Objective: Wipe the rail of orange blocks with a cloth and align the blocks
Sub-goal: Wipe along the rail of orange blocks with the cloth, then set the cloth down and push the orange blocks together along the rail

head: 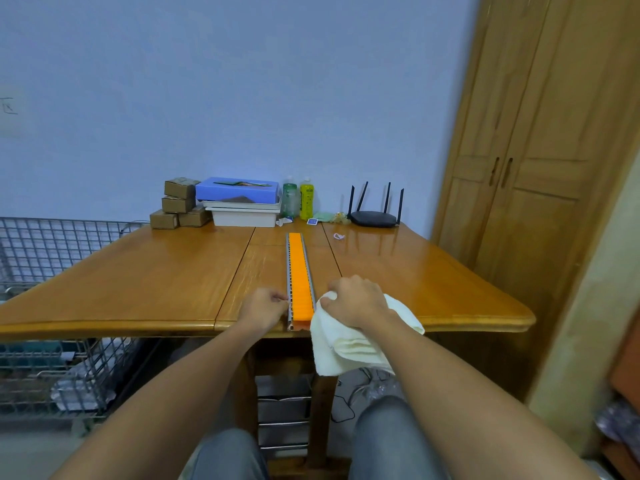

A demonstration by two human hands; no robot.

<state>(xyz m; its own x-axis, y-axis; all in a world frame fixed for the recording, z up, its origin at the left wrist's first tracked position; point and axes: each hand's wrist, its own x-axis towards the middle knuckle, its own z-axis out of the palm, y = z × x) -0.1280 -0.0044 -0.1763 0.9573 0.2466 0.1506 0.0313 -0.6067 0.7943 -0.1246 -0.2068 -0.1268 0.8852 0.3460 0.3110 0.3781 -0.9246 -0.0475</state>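
A long grey metal rail (pixel 288 271) packed with a row of orange blocks (pixel 299 275) runs from the near edge of the wooden table (pixel 138 271) toward the far side. My left hand (pixel 265 308) sits against the rail's left wall near its front end, fingertips pinching the wall's edge. My right hand (pixel 356 301) grips a cream cloth (pixel 346 344) bunched just right of the rail's near end. Most of the cloth hangs over the table's edge.
At the table's far side stand small cardboard boxes (pixel 178 202), a blue box on white trays (pixel 239 202), two bottles (pixel 298 201) and a black router (pixel 374 216). A wire rack (pixel 52 306) is on the left, a wooden wardrobe (pixel 540 168) on the right.
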